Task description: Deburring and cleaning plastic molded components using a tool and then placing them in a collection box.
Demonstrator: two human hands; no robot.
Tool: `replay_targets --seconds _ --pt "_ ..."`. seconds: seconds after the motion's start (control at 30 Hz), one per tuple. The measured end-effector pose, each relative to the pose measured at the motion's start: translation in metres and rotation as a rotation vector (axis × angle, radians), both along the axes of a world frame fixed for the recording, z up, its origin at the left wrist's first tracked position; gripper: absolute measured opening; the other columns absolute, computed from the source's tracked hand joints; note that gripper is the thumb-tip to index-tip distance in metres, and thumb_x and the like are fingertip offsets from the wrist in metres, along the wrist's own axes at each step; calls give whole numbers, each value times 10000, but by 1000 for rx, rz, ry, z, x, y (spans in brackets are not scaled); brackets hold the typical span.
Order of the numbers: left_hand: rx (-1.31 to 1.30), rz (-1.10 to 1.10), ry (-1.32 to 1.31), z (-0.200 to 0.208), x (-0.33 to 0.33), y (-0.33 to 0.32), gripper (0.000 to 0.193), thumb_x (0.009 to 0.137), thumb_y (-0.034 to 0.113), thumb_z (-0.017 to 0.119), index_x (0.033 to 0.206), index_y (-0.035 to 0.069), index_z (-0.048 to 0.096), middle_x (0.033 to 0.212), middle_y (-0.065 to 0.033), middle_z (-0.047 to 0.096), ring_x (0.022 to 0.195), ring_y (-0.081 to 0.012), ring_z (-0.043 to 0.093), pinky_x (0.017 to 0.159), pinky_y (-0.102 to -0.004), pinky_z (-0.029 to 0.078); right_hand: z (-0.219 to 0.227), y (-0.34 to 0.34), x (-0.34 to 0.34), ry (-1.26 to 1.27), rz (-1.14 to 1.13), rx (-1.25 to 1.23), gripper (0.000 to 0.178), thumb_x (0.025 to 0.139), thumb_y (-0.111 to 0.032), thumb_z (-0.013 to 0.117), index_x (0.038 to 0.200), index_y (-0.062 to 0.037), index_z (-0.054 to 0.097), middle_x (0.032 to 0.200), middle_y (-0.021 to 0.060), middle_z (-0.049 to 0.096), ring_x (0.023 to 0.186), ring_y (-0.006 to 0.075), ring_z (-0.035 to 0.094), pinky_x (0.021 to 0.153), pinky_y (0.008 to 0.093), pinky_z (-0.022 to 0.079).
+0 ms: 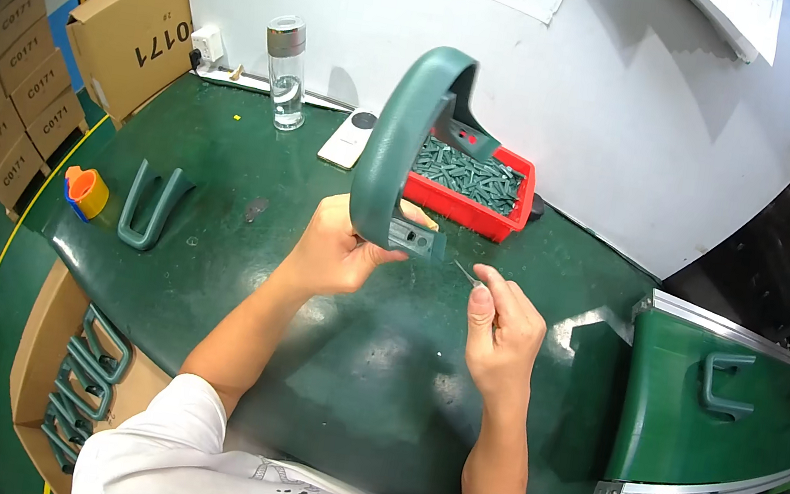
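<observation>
My left hand [334, 249] is closed around the lower end of a green U-shaped plastic handle [392, 136], raised above the table. The handle's open side faces right, and a flat end with small holes shows beside my fingers. Just right of that end, my right hand [505, 328] pinches a thin, pointed tool [465, 272], its tip near the handle but apart from it. Most of the tool is hidden in my fingers, so its exact kind is unclear. Behind the handle stands a red bin [479, 221] full of small green plastic pieces [470, 179].
A similar handle [148, 222] lies at left, near an orange and blue tape dispenser-like object [87, 194]. A glass bottle [287, 80] and a white phone-like object [347, 139] stand farther back. An open carton [40, 329] holds several handles. At right, a conveyor [668, 387] carries another handle [714, 383].
</observation>
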State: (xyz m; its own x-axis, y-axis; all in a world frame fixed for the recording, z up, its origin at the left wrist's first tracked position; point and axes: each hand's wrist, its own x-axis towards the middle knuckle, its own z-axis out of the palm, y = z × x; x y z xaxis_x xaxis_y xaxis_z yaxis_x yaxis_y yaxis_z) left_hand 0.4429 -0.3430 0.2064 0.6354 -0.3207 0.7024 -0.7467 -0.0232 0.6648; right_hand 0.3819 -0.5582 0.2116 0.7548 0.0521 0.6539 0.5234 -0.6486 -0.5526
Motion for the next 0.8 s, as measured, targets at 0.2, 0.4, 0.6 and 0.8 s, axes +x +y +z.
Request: replay_targets --seconds 0.2,0.4,0.6,0.8 --pt "-39 -67 69 2 -7 -2 293 830 179 686 1026 -25 611 954 -143 665 846 -198 620 716 -317 501 -4 5 1 -106 46 0 158 783 -155 707 841 -13 669 578 61 531 493 197 486 463 317 377" --pt "-65 -9 -36 1 -6 -7 224 815 172 704 951 2 651 794 -57 630 623 -110 554 524 -236 422 -4 5 2 -153 -16 -70 138 766 -152 720 808 -29 675 552 48 501 480 195 464 445 323 357" --pt "7 -67 70 -1 -5 0 305 816 201 707 991 -34 624 924 -115 671 748 -175 625 647 -288 507 -5 5 2 -202 -53 -115 128 758 -156 727 773 -48 661 543 39 482 475 192 453 436 324 348" --pt "51 -60 71 -2 -3 -1 295 811 227 716 920 -35 635 809 -80 634 658 -120 574 568 -254 460 -5 9 1 -205 -106 -121 129 766 -160 723 764 -49 658 541 41 485 474 201 461 433 331 347"
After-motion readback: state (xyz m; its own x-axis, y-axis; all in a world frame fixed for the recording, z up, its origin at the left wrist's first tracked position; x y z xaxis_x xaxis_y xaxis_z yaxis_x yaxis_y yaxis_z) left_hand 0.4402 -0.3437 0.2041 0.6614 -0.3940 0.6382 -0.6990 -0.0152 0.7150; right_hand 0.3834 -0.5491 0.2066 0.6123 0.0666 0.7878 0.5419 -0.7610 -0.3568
